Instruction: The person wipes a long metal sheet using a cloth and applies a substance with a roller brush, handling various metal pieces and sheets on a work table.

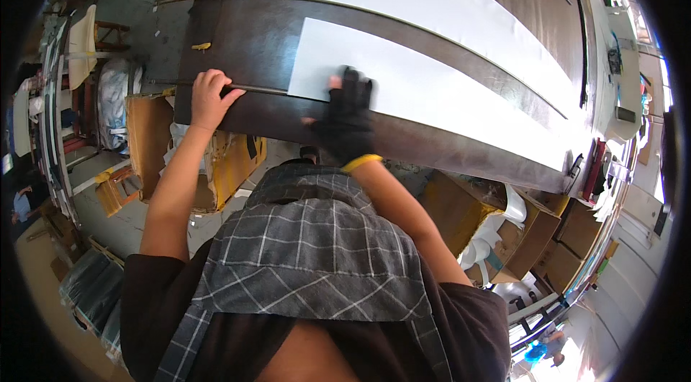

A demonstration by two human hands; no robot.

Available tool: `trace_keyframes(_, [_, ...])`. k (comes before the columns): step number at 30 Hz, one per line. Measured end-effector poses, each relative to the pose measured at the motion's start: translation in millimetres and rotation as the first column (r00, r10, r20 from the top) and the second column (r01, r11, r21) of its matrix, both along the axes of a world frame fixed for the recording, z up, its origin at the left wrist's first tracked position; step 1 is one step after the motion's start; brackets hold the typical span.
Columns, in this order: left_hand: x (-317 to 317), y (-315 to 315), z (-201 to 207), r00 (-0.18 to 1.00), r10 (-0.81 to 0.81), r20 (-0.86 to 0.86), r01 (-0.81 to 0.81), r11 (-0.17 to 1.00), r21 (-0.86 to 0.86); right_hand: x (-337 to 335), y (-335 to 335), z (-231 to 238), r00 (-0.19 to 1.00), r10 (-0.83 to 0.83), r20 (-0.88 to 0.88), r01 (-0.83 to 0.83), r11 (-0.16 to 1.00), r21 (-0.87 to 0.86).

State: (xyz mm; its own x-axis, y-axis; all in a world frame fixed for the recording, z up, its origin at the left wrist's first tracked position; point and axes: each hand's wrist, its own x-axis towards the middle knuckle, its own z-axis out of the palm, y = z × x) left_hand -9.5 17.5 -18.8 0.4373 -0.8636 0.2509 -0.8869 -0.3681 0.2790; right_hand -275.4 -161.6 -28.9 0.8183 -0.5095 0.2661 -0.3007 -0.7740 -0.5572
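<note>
At ten o'clock the left hand [209, 99] pinches a thin rod [263, 90], and at twelve the right hand [347, 119] lies open over a white sheet [425, 90], maybe so neither slides.

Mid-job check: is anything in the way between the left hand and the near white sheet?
Only the thin rod is visible between the left hand and the near white sheet; it runs along the dark tabletop toward the sheet's near left corner. The small yellow object lies beyond the hand, off that line.
</note>
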Motion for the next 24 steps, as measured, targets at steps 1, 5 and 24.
trace_keyframes(1, [-2, 4, -11, 1.000, 0.002, 0.012, -0.001, 0.997, -0.074, 27, 21, 5, 0.997, 0.079, -0.001, -0.079, 0.996, 0.031])
trace_keyframes(5, [-3, 2, -14, 1.000, -0.013, -0.024, 0.009, 0.990, -0.143, 67, 41, 5, 0.972, 0.232, 0.041, -0.233, 0.972, 0.031])
trace_keyframes(24, [1, 8, -12, 0.997, -0.022, -0.074, 0.007, 0.980, -0.199, 81, 5, 43, 0.896, -0.005, -0.443, 0.062, 0.991, 0.116])
